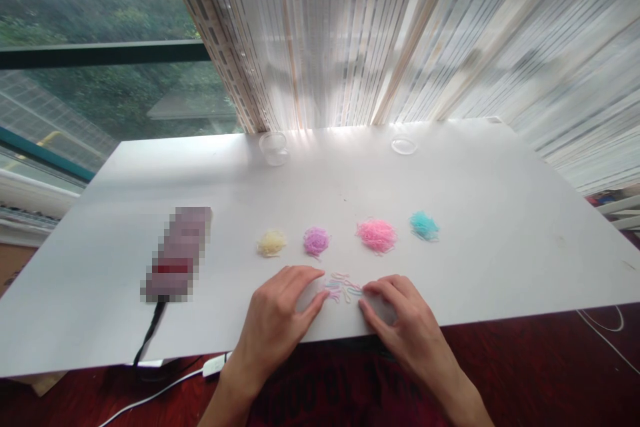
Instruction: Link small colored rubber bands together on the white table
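Observation:
A small loose group of mixed rubber bands (345, 285), in pale pink, blue, purple and yellow, lies between my two hands near the table's front edge. My left hand (285, 300) is at the group's left side, thumb and forefinger apart, with the thumb tip beside some purple bands. On the right, my right hand (400, 310) has its fingertips at the end of a blue band, thumb and forefinger slightly parted. Beyond them sit sorted piles: yellow bands (271, 243), purple bands (316, 241), pink bands (377, 235) and turquoise bands (425, 225).
The white table (480, 240) stands against a striped curtain (330, 40). Two clear round plastic pieces, a left one (275, 149) and a right one (404, 145), lie at its back edge. A pixelated phone-like object (180, 253) with a black cable (150, 332) is at left.

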Demonstrator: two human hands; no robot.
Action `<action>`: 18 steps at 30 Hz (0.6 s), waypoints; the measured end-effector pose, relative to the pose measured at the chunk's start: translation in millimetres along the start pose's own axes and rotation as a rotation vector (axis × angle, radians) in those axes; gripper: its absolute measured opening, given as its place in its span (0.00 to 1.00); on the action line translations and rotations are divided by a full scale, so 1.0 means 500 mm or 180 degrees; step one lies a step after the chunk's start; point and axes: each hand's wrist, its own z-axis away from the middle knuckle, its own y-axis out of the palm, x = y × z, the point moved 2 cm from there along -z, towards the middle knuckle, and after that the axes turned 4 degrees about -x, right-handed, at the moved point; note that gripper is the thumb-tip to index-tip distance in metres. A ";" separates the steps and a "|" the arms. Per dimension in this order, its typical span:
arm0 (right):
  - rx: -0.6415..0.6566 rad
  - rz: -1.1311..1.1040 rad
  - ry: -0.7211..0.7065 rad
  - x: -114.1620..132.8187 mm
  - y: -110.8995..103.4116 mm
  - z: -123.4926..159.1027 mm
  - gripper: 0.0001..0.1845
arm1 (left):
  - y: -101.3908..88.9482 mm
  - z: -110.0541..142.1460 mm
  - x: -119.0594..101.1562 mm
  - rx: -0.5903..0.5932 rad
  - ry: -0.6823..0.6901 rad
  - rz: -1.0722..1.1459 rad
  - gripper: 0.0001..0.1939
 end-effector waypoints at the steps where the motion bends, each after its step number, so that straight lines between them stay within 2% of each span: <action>1: 0.0011 0.0014 -0.0009 0.000 0.001 0.000 0.04 | 0.007 0.009 -0.003 0.0060 0.0002 -0.0020 0.10; 5: 0.0079 0.0055 -0.0029 0.000 0.004 -0.003 0.05 | 0.030 0.030 -0.010 0.0050 -0.0001 -0.0113 0.10; 10: 0.0044 0.0207 -0.0022 -0.002 -0.001 -0.004 0.07 | 0.043 0.029 -0.015 -0.0012 0.0057 0.0006 0.07; 15: -0.0076 0.0242 0.0008 -0.001 -0.006 -0.008 0.09 | 0.038 0.031 -0.015 -0.0066 0.0062 0.0148 0.07; 18: -0.0283 0.0053 0.0254 -0.001 -0.011 -0.013 0.12 | 0.027 0.038 -0.007 -0.0038 0.0060 0.0102 0.08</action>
